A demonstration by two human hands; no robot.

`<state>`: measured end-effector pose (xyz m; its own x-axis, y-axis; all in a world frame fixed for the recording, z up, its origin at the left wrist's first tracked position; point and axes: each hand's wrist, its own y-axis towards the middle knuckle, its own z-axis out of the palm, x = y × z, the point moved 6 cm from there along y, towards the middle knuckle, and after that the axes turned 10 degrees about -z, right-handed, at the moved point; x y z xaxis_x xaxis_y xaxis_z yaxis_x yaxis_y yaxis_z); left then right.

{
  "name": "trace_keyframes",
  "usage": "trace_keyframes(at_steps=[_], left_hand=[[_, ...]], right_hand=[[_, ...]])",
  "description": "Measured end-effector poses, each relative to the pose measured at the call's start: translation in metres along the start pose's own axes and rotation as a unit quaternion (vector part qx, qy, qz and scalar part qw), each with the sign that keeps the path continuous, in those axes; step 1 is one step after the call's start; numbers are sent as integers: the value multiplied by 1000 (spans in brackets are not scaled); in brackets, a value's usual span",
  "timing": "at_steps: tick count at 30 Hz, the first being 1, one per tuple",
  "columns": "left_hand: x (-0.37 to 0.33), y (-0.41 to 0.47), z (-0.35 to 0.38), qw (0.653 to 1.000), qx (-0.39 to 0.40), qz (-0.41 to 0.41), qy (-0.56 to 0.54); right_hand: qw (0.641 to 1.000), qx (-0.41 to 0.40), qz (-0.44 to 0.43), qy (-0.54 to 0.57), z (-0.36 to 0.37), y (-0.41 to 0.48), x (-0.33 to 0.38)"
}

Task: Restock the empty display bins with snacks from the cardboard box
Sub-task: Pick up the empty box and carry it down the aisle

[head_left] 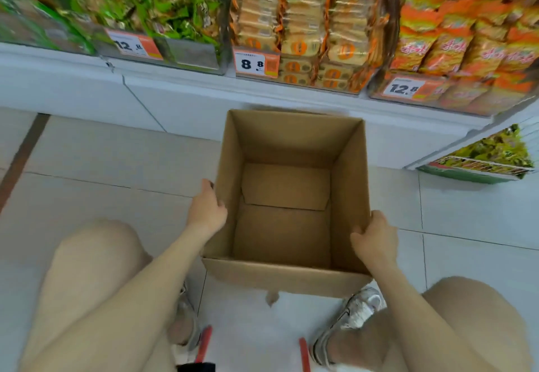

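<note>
A brown cardboard box (291, 144) stands open on the tiled floor in front of the shelf, and nothing lies inside it. My left hand (205, 207) grips its left wall near the top edge. My right hand (374, 236) grips the right wall, thumb over the rim. Above, three clear display bins hold snacks: green packets (145, 1) on the left, stacked biscuit packs (309, 21) in the middle, and orange packets (472, 45) on the right.
My knees and grey shoes (350, 316) flank the box as I crouch. A wire basket of green packets (493, 153) sits low at the right. Price tags (256, 62) front the bins. Red straps (204, 342) lie by my feet.
</note>
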<state>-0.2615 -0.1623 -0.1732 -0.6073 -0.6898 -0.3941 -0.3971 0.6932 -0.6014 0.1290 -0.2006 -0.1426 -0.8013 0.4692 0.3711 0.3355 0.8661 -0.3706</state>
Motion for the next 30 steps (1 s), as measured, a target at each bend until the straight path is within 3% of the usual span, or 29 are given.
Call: trace_keyframes(at_steps=[6, 9, 15, 22, 30], left_hand=[[37, -89, -116, 994, -50, -90, -46], [57, -153, -215, 974, -100, -180, -93], [105, -243, -411, 933, -173, -250, -194], [234, -296, -622, 869, -272, -289, -295], [383, -337, -751, 780, -359, -358, -366]], right_hand=[[996, 26, -63, -64, -90, -61, 100], [986, 73, -109, -103, -144, -102, 195], [956, 103, -239, -134, -209, -187, 405], [893, 119, -408, -146, -196, -320, 675], [836, 133, -520, -113, -128, -451, 890]])
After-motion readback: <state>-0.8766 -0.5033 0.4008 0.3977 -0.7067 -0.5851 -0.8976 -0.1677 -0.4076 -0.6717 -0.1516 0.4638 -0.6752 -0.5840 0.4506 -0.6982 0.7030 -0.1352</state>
